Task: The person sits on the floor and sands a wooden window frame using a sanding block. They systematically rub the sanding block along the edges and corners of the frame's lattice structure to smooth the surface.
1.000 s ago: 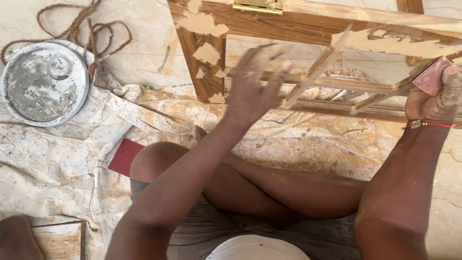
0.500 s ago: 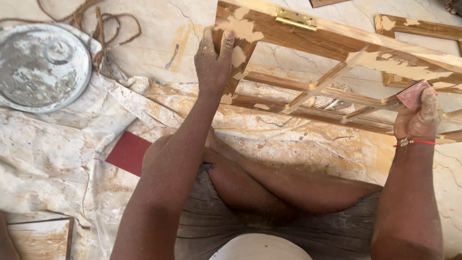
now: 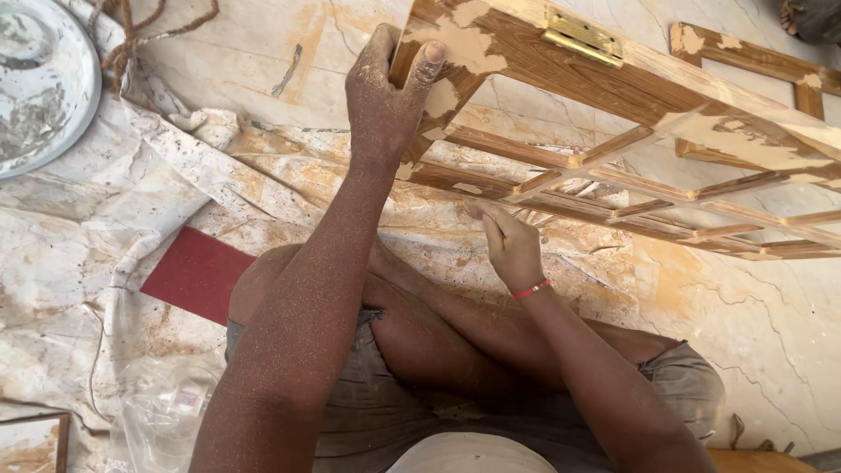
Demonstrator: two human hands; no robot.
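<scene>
While the left hand [image 3: 385,83] clamps the wooden frame's [image 3: 613,83] upper-centre corner, the right hand [image 3: 511,247] pinches closed at centre frame, its contents hidden.

Frame [image 3: 561,66]: brown wood grain, patched with pale beige filler. Hinge [image 3: 582,36]: yellow brass. Left hand [image 3: 385,83]: dusted with fine tan powder, likewise the forearm. Right hand [image 3: 512,250]: red band at wrist. Sheet [image 3: 197,273]: dark red, plain. Floor cloth [image 3: 79,254]: off-white, stained ochre, speckled. Pan [image 3: 39,79]: grey-white, smeared. Rope [image 3: 131,35]: brown. Floor [image 3: 771,307]: cream marble, thin veins. Shorts [image 3: 368,412]: grey-brown.
</scene>
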